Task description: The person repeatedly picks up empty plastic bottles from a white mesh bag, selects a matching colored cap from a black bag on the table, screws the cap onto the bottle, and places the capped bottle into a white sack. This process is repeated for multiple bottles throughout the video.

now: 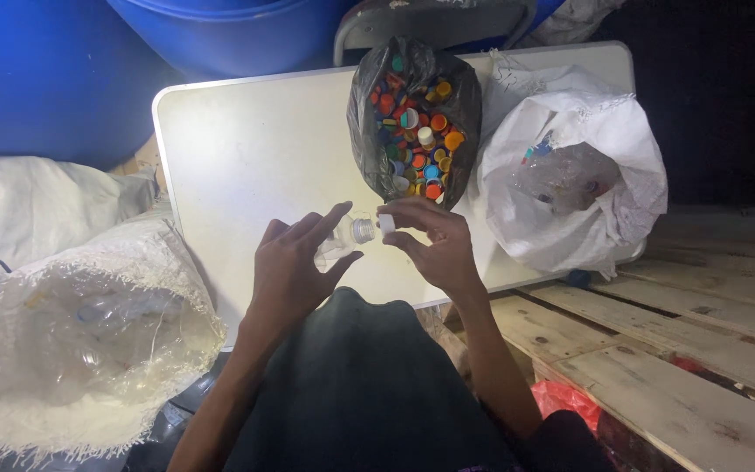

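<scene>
My left hand is gripping a clear plastic bottle over the near tabletop, neck pointing right. My right hand is pinching its white cap, just off the neck, beside the black bag of caps.

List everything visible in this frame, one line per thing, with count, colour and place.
clear plastic bottle: one, transparent, held in left hand, neck uncapped
white cap: one, white, in right fingertips, just off the neck
black bag of caps: one, black, mixed-colour caps inside, table's far edge
white woven sack: one, white, table's right end, plastic inside
open woven sack: one, white, left of table, clear bottles inside
table: one, white, centre
blue barrels: two, blue, behind the table
wooden pallet: one, pale wood, right
left hand: one, gripping bottle
right hand: one, pinching cap
</scene>
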